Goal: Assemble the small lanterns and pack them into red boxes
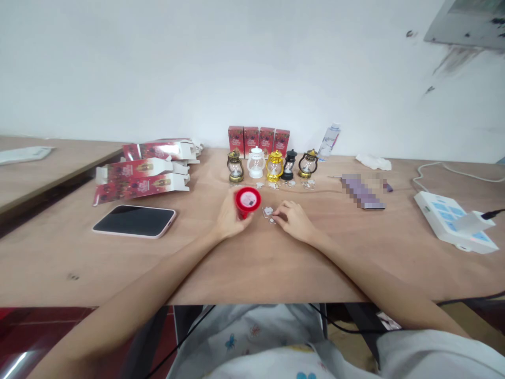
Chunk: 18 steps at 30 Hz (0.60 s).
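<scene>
My left hand (229,218) is closed around a red lantern (248,200), tipped so that its round base with a pale centre faces me. On the table just right of it, my right hand (294,220) has its thumb and fingertips pinched at a small clear packet with white pieces (269,211). Whether a piece is between those fingertips is too small to make out. Beyond my hands stand several small lanterns: a bronze one (235,167), a white one (256,164), a gold one (274,167) and dark ones (289,166). Similar small packets (290,184) lie before them.
Several red boxes (251,141) stand against the wall. Flattened red cartons (144,176) and a phone (134,221) lie at left. To the right are a clear bottle (330,141), a tissue (373,161), a blurred purple item (361,192) and a white power strip (450,218) with cables.
</scene>
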### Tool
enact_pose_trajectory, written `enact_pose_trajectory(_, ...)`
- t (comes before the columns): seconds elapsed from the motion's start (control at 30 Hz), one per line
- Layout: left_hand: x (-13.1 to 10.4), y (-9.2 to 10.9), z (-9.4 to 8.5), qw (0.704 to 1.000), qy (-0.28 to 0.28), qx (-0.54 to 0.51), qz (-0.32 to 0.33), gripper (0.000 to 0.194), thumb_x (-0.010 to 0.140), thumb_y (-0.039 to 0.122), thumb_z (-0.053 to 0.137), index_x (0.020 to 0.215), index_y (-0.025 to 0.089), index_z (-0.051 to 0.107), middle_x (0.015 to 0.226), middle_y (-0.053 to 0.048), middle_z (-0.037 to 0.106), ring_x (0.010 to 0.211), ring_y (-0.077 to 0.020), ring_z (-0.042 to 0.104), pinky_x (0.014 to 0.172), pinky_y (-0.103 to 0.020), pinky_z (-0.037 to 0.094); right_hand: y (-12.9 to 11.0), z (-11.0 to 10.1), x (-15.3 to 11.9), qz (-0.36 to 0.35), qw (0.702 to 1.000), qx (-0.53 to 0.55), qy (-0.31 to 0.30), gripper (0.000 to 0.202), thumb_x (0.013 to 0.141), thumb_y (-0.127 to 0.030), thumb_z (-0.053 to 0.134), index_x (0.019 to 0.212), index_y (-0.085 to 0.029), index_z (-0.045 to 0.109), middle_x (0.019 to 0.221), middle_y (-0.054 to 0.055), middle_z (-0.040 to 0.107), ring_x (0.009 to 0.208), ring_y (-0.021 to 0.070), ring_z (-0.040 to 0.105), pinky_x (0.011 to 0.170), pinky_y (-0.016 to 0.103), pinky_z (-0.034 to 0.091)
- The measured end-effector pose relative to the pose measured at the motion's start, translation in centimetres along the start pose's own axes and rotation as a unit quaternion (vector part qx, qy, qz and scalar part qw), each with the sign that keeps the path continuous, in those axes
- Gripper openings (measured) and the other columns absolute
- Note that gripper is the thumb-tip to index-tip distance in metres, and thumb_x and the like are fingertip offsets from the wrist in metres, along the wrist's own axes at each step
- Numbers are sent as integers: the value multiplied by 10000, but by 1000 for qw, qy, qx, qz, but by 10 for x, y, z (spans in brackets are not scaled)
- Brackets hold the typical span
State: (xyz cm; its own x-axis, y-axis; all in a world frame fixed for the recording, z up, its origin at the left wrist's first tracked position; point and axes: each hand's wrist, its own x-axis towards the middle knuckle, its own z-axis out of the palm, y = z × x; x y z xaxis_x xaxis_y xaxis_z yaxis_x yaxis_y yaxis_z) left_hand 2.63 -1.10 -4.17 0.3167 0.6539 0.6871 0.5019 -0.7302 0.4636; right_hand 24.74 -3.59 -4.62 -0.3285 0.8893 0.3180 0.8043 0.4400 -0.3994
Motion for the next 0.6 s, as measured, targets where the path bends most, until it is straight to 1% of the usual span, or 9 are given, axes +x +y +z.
enact_pose_trajectory(0.1,0,3,-1,999,10,20,-22,552,749,394,653,1186,160,409,1161,-133,514,1129,-289,511,989,-466,429,0,-2,1,-12,1000,-4,-8,81,852,-194,563,862,-179,642,930,60,609,900,206,532,828,347,374)
enact_pose_trajectory(0.17,1,7,-3,1000,16,12,-14,559,754,423,659,1185,173,404,1156,-122,504,1119,-273,515,977,-451,442,1,-3,1,-6,1000,-3,-12,68,844,-192,574,872,-176,634,918,59,606,888,205,531,815,342,378)
enact_pose_trajectory(0.27,3,12,-5,999,49,1,-6,503,758,380,664,1153,180,425,1154,-114,479,1110,-252,515,951,-421,463,1,-3,1,4,1000,9,-13,40,830,-195,594,852,-177,622,886,50,599,863,200,530,795,333,388)
enact_pose_trajectory(0.33,4,12,-5,997,68,-20,-22,466,753,314,654,1140,186,428,1129,-102,502,1072,-235,538,911,-400,488,0,-2,1,-5,1000,31,7,23,830,-206,605,830,-185,615,878,43,602,868,198,533,808,335,394)
enact_pose_trajectory(0.4,4,12,-4,995,71,-56,-44,481,728,244,632,1149,196,405,1103,-87,546,1015,-216,573,849,-369,519,-2,-2,-1,-26,995,69,60,40,842,-223,603,814,-194,610,873,38,608,873,192,543,820,333,407)
enact_pose_trajectory(0.47,3,13,-5,993,62,-85,-53,500,684,191,611,1137,201,399,1096,-80,576,967,-204,600,779,-333,541,-7,-4,-3,-52,981,120,142,62,856,-238,593,809,-200,608,860,35,611,859,178,561,812,320,431)
enact_pose_trajectory(0.53,3,16,-7,994,34,-97,-46,479,646,161,589,1094,196,422,1062,-73,600,894,-194,624,695,-297,549,-13,-6,-6,-74,960,161,217,69,863,-248,587,814,-207,611,853,32,612,845,168,580,797,311,456)
enact_pose_trajectory(0.6,3,19,-11,995,-7,-95,-27,437,628,159,569,1046,186,447,988,-61,620,808,-184,634,635,-278,542,-21,-8,-10,-89,943,186,260,72,868,-259,580,824,-215,616,877,34,625,861,165,601,813,317,473)
